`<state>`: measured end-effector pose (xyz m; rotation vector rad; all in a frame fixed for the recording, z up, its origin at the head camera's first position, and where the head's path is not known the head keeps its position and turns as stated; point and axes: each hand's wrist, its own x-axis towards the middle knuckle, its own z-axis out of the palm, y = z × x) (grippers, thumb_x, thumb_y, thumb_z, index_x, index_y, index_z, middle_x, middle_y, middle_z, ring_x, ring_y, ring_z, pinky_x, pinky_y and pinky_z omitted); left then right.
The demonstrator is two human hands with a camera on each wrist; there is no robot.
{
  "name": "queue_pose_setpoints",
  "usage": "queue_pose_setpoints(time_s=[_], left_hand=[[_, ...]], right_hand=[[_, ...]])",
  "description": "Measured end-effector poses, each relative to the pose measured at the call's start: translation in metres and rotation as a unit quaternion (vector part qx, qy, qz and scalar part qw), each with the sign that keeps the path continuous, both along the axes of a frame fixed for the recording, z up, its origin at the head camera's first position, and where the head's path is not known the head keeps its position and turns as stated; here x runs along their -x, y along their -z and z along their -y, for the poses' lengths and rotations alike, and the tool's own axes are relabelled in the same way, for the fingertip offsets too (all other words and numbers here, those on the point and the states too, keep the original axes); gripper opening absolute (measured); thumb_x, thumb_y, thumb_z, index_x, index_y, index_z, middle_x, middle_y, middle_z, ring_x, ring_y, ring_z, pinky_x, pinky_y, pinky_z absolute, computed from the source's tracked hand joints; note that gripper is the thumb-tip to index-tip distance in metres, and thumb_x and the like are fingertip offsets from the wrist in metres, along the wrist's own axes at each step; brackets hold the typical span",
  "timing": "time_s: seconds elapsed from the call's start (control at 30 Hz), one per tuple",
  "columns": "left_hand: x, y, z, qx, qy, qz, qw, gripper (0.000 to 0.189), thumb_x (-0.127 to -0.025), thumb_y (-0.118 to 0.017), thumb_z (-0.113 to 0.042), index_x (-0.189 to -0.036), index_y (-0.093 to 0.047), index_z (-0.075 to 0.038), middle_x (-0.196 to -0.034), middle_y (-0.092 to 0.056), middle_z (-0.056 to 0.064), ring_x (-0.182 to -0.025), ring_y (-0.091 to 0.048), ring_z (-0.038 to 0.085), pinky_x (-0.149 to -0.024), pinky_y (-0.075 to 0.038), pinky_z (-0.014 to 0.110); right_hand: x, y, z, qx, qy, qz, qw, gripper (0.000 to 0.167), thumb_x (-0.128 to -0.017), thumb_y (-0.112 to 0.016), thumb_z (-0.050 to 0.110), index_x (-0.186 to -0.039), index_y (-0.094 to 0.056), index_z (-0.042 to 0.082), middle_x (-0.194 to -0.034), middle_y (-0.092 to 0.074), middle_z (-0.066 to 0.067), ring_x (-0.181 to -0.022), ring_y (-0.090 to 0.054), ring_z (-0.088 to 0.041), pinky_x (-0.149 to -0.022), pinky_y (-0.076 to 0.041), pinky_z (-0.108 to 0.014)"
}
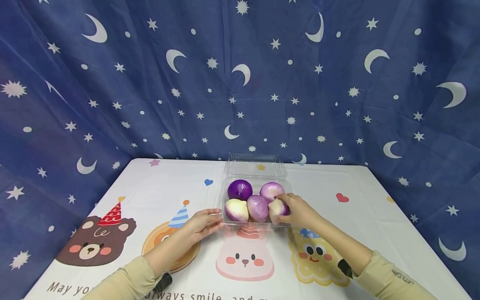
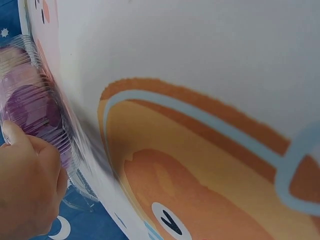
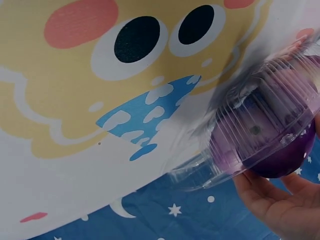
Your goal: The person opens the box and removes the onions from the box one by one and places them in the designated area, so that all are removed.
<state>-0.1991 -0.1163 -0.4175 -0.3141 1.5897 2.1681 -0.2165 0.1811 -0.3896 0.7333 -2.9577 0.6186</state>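
A clear hinged plastic container [image 1: 255,224] sits mid-table with its lid [image 1: 243,168] folded back, holding several purple onions. My right hand [image 1: 300,210] grips the pale-and-purple onion [image 1: 276,209] at the front right, thumb on the near side and fingers over the far side. In the right wrist view, its fingers [image 3: 265,197] lie around a purple onion behind the ridged wall. At the container's left edge, my left hand [image 1: 204,223] holds the rim with its fingertips. Beside that onion are a mauve onion [image 1: 258,208], a whitish one [image 1: 236,209], a dark purple one [image 1: 240,190] and a light purple one [image 1: 271,190].
A white tablecloth [image 1: 180,179] printed with cartoon faces covers the table. Behind it hangs a dark blue curtain [image 1: 210,133] with moons and stars, close to the table's back edge. The raised lid stands between the onions and that edge.
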Motion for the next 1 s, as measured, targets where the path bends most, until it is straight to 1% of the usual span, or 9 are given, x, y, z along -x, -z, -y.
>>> queue_pose_setpoints(time_s=[0.27, 0.4, 0.47, 0.53, 0.63, 0.67, 0.77, 0.87, 1.0], left_hand=[[-0.001, 0.001, 0.001, 0.007, -0.003, -0.001, 1.0000, 0.037, -0.092, -0.048, 0.008, -0.128, -0.039, 0.012, -0.083, -0.053, 0.005, -0.074, -0.058, 0.008, -0.077, -0.059, 0.018], [0.003, 0.011, 0.004, 0.000, 0.002, -0.013, 0.9999, 0.037, -0.090, -0.054, 0.005, -0.125, -0.044, 0.010, -0.085, -0.055, 0.006, -0.076, -0.059, 0.010, -0.081, -0.059, 0.020], [0.007, 0.020, 0.007, -0.022, 0.017, -0.028, 0.9992, 0.036, -0.088, -0.059, 0.004, -0.121, -0.048, 0.009, -0.086, -0.057, 0.007, -0.077, -0.061, 0.012, -0.082, -0.059, 0.021], [0.008, 0.022, 0.008, -0.026, 0.018, -0.031, 0.9990, 0.037, -0.087, -0.060, 0.003, -0.121, -0.048, 0.009, -0.087, -0.057, 0.008, -0.079, -0.061, 0.012, -0.082, -0.059, 0.021], [0.007, 0.015, 0.005, -0.012, 0.014, -0.025, 0.9995, 0.040, -0.089, -0.056, 0.004, -0.126, -0.043, 0.011, -0.088, -0.056, 0.008, -0.079, -0.060, 0.011, -0.083, -0.058, 0.021], [0.005, 0.009, 0.003, 0.006, 0.004, -0.016, 0.9999, 0.042, -0.091, -0.052, 0.005, -0.130, -0.039, 0.012, -0.088, -0.055, 0.008, -0.079, -0.059, 0.010, -0.084, -0.058, 0.021], [0.001, 0.001, 0.001, 0.010, -0.001, -0.006, 0.9999, 0.043, -0.092, -0.047, 0.007, -0.133, -0.034, 0.013, -0.087, -0.053, 0.006, -0.077, -0.058, 0.008, -0.081, -0.059, 0.020], [-0.001, -0.001, 0.000, 0.002, -0.004, -0.001, 1.0000, 0.041, -0.093, -0.046, 0.008, -0.132, -0.035, 0.013, -0.084, -0.053, 0.005, -0.074, -0.058, 0.008, -0.077, -0.059, 0.018], [0.000, 0.000, -0.001, -0.004, -0.005, 0.002, 1.0000, 0.040, -0.092, -0.046, 0.008, -0.130, -0.035, 0.013, -0.083, -0.053, 0.005, -0.073, -0.058, 0.008, -0.076, -0.059, 0.018]], right_hand=[[0.001, 0.000, 0.000, 0.012, 0.000, 0.011, 0.9999, 0.057, -0.075, -0.078, 0.021, -0.120, -0.055, -0.004, -0.114, -0.059, -0.026, -0.103, -0.058, -0.039, -0.089, -0.054, -0.052], [0.004, -0.002, -0.001, 0.018, -0.008, 0.017, 0.9997, 0.054, -0.076, -0.077, 0.021, -0.119, -0.056, -0.004, -0.113, -0.060, -0.024, -0.102, -0.059, -0.037, -0.090, -0.054, -0.051], [0.005, -0.004, -0.002, 0.021, -0.009, 0.020, 0.9995, 0.054, -0.076, -0.078, 0.020, -0.119, -0.056, -0.004, -0.113, -0.061, -0.023, -0.102, -0.059, -0.035, -0.090, -0.055, -0.051], [0.006, -0.007, -0.003, 0.025, -0.010, 0.023, 0.9994, 0.055, -0.076, -0.078, 0.020, -0.119, -0.056, -0.004, -0.113, -0.061, -0.022, -0.102, -0.059, -0.035, -0.090, -0.054, -0.051], [0.007, -0.010, -0.004, 0.028, -0.011, 0.025, 0.9992, 0.058, -0.076, -0.078, 0.021, -0.121, -0.054, -0.006, -0.116, -0.060, -0.024, -0.105, -0.059, -0.037, -0.092, -0.053, -0.051], [0.007, -0.011, -0.004, 0.028, -0.012, 0.026, 0.9992, 0.059, -0.076, -0.078, 0.021, -0.122, -0.054, -0.007, -0.117, -0.060, -0.024, -0.106, -0.058, -0.037, -0.093, -0.053, -0.051], [0.006, -0.014, -0.005, 0.030, -0.008, 0.030, 0.9991, 0.061, -0.076, -0.078, 0.022, -0.123, -0.053, -0.008, -0.119, -0.059, -0.025, -0.109, -0.057, -0.039, -0.095, -0.052, -0.052], [0.006, -0.015, -0.005, 0.035, -0.003, 0.033, 0.9989, 0.061, -0.076, -0.078, 0.022, -0.124, -0.054, -0.007, -0.120, -0.059, -0.025, -0.109, -0.057, -0.038, -0.095, -0.052, -0.051], [0.005, -0.018, -0.009, 0.047, 0.003, 0.035, 0.9983, 0.062, -0.076, -0.078, 0.023, -0.124, -0.054, -0.007, -0.121, -0.058, -0.025, -0.107, -0.058, -0.037, -0.093, -0.053, -0.050]])
